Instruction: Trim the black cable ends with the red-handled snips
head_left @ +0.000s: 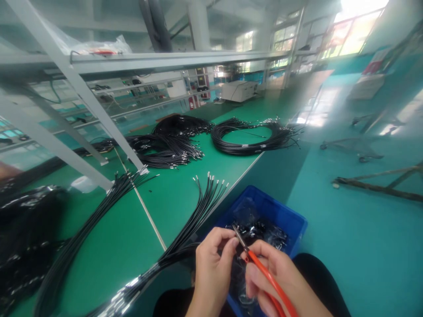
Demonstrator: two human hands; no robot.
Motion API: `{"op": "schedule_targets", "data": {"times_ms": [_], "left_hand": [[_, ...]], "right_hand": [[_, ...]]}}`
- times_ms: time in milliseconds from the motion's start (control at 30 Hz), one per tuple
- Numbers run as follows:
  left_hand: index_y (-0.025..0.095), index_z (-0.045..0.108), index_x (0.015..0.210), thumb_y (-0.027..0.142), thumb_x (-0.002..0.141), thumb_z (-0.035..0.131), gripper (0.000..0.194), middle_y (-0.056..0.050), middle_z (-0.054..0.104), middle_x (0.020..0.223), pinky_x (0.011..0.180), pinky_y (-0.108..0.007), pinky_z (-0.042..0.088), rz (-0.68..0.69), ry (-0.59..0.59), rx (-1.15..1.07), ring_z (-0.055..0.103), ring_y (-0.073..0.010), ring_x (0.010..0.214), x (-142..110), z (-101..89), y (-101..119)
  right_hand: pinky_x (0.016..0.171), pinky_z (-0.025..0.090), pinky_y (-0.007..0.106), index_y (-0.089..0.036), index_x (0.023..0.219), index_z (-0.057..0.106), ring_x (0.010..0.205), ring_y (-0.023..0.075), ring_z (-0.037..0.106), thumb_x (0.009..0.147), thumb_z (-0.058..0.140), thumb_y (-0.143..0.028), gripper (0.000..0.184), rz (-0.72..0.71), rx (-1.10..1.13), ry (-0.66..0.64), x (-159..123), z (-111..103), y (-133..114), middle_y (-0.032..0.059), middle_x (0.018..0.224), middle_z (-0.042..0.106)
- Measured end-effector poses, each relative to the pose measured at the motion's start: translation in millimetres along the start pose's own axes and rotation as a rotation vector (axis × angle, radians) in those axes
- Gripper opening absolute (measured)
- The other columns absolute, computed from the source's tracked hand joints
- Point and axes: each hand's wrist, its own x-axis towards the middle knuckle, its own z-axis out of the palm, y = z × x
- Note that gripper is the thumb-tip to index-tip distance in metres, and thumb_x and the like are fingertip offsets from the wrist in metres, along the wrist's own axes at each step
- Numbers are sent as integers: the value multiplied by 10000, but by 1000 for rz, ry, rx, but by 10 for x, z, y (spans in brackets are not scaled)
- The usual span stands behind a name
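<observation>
My right hand (280, 277) is closed around orange-handled pliers (264, 273), whose metal jaws point up and left toward my left fingertips. My left hand (211, 268) is pinched shut on something small at the jaws; I cannot make out what it is. Both hands hover over a blue plastic bin (291, 220) holding dark cable scraps. A bundle of black cables with metal tips (198, 202) fans across the green bench edge just left of my hands.
The green workbench (132, 237) carries more black cable bundles: a coil (251, 136) at the far end, heaps (165, 149) in the middle, a dark pile (23, 233) at left. White metal shelf struts (82, 97) slant overhead. Teal floor lies right.
</observation>
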Motion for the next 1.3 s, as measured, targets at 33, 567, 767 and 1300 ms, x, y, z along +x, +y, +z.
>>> {"op": "schedule_targets", "data": {"times_ms": [33, 567, 767, 1300], "left_hand": [[173, 643, 735, 186, 798, 566, 100, -11, 638, 686, 610, -237, 470, 5, -4, 12, 596, -154, 633, 0, -2, -3], [189, 606, 748, 170, 812, 553, 86, 6, 613, 700, 601, -224, 433, 120, -65, 228, 582, -145, 642, -33, 13, 34], [185, 619, 720, 172, 805, 550, 110, -3, 615, 686, 581, -226, 426, 115, -94, 223, 577, -148, 617, -62, 7, 87], [177, 593, 695, 213, 826, 540, 146, -2, 591, 678, 599, -230, 392, -1, -149, 152, 540, -150, 634, -63, -42, 78]], "right_hand": [[295, 247, 138, -174, 850, 464, 236, 0, 346, 731, 654, -491, 388, 13, -37, 9, -3, -5, -3, -16, 531, 640], [694, 497, 275, -240, 954, 492, 773, 173, 622, 661, 709, -222, 365, -429, -178, 549, 97, -13, 38, -1, 797, 647], [639, 485, 222, -240, 920, 512, 683, 135, 611, 621, 752, -196, 386, -452, -63, 543, 144, 103, -94, -43, 729, 626], [694, 491, 316, -256, 957, 509, 769, 206, 633, 708, 656, -186, 297, -533, -442, 787, 151, 236, 47, 34, 849, 662]]}}
